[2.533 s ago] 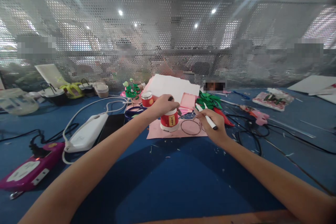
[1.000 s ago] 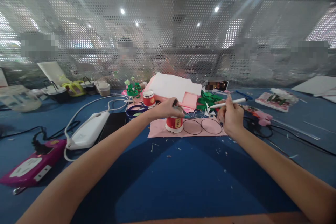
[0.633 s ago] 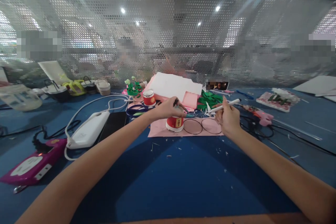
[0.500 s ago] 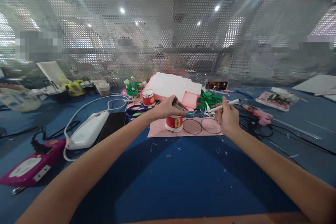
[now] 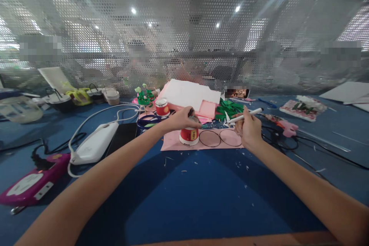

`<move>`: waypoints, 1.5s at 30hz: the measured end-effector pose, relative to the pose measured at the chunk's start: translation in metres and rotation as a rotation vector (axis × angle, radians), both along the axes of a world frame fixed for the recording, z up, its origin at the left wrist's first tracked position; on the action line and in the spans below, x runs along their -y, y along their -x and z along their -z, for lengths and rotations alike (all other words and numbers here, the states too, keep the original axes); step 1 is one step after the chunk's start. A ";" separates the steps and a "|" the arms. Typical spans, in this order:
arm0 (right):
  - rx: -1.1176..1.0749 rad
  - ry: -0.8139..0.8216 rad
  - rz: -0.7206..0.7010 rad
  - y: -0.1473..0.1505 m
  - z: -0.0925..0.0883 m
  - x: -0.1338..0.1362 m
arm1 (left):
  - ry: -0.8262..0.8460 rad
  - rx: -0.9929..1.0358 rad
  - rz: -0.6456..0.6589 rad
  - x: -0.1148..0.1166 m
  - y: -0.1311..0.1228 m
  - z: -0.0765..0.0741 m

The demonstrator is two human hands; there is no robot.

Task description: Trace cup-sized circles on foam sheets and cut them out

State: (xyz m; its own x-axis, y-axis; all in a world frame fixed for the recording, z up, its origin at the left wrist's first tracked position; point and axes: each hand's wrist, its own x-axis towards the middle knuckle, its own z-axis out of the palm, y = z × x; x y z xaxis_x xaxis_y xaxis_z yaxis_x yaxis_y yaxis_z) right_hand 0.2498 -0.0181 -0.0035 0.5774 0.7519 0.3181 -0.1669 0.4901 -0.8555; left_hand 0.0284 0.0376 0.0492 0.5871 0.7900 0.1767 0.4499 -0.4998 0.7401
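My left hand (image 5: 186, 119) is closed on the upper end of a red paper cup (image 5: 190, 135), which stands upside down with its white rim on a strip of pink paper (image 5: 170, 142). Two black circles are drawn on the paper just right of the cup. My right hand (image 5: 249, 127) pinches a white marker pen (image 5: 246, 115) above the strip's right end. The pen slants, one end up to the right and the other toward green paper leaves (image 5: 227, 108). My fingers hide part of the cup's top.
White and pink sheets (image 5: 190, 94) lie behind the strip, beside another red cup (image 5: 162, 107) and a small green paper plant (image 5: 145, 98). A power bank (image 5: 96, 144) and a purple power strip (image 5: 36, 180) are at left. A pink glue gun (image 5: 288, 127) with cables lies right.
The cup and my left hand have shifted slightly left on the pink paper, and the left fingers have drawn in around the cup. My right hand still holds the pen in nearly the same pose.
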 end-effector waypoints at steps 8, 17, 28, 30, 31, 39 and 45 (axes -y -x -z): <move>0.015 -0.015 -0.012 -0.001 0.002 0.000 | 0.036 -0.026 -0.011 0.001 -0.001 0.002; 0.010 -0.004 -0.021 -0.001 0.002 -0.001 | 0.146 0.088 0.035 0.002 -0.003 0.007; 0.004 -0.016 -0.033 0.002 -0.002 0.001 | 0.149 0.087 0.029 0.002 -0.004 0.005; 0.003 -0.008 -0.031 0.002 -0.002 0.001 | 0.146 0.083 0.025 0.002 -0.004 0.006; 0.004 -0.007 -0.029 0.002 -0.002 0.001 | 0.148 0.082 0.023 0.002 -0.004 0.006; 0.026 -0.007 -0.031 0.005 -0.003 0.003 | 0.149 0.084 0.021 0.000 -0.003 0.008; 0.024 -0.015 -0.046 0.004 -0.002 0.003 | 0.154 0.092 0.005 0.002 -0.003 0.007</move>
